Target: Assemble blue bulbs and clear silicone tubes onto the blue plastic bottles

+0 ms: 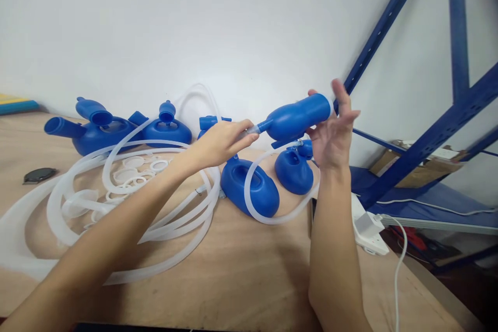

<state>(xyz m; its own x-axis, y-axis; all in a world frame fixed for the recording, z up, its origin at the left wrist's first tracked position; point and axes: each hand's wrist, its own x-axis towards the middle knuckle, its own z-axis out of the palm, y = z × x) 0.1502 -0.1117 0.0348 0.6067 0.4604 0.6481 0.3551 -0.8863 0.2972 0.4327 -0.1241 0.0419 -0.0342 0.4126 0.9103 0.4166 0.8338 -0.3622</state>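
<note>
My left hand (229, 137) is closed on the clear tube end (252, 130) at the narrow spout of a blue urinal funnel (298, 116). This funnel is held up in the air, tilted, its wide mouth toward the right. My right hand (332, 129) is at the wide mouth, with some fingers around the funnel's far side and others spread and raised. A pale rim shows at the mouth; whether it is a separate ring I cannot tell. Below hang or lie a blue urinal bottle (257, 192) and a smaller-looking one (293, 174), with a white hose (272, 220) looping past them.
More blue urinal bottles (99, 137) stand at the back left. Coiled white hoses (175, 264) and several white rings (134, 179) cover the table's left part. A dark round object (40, 175) lies at far left. On the right are a power strip (369, 238) and a blue shelf frame (420, 161).
</note>
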